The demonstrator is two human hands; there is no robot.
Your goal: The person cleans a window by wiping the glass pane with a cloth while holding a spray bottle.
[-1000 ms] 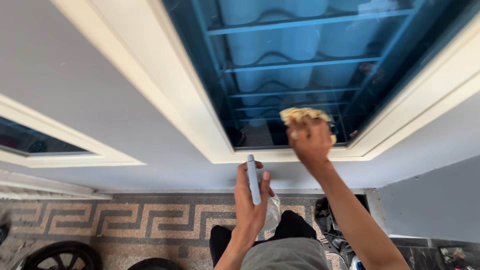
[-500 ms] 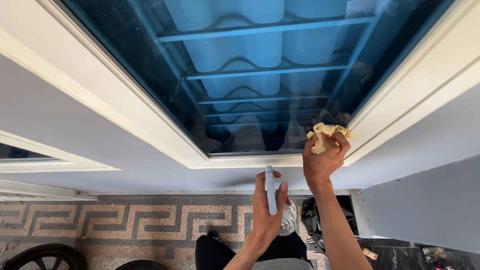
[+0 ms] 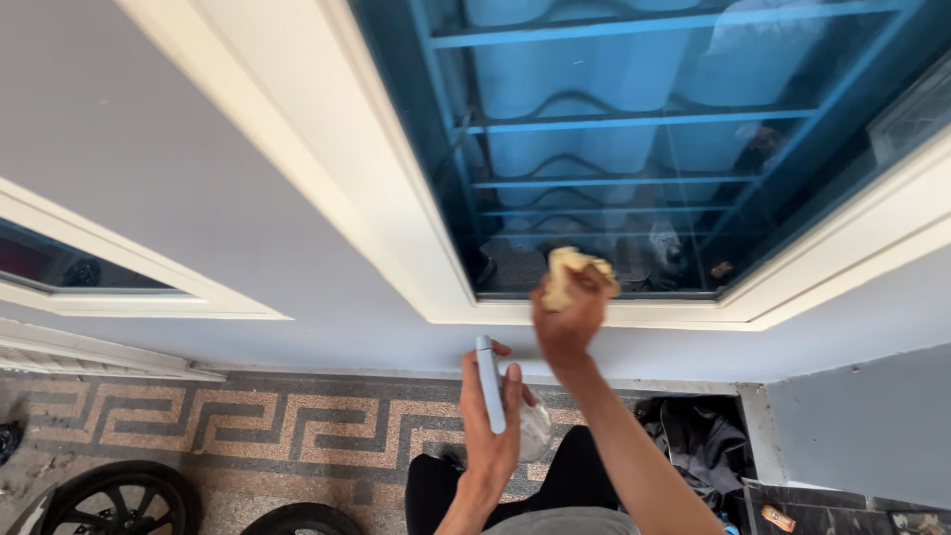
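Yellow cloth [image 3: 570, 273], crumpled, is clamped in the right hand [image 3: 568, 319] and pressed against the blue-tinted window pane [image 3: 614, 149] at its lower edge, just above the cream window frame [image 3: 594, 315]. Below the frame and slightly to its left, the left hand [image 3: 490, 421] is closed around a spray bottle [image 3: 492, 384] with a pale blue head and a clear body, held apart from the glass. Further below the frame lies a patterned floor [image 3: 248, 426]; black wheels [image 3: 119, 500] sit at its lower left.
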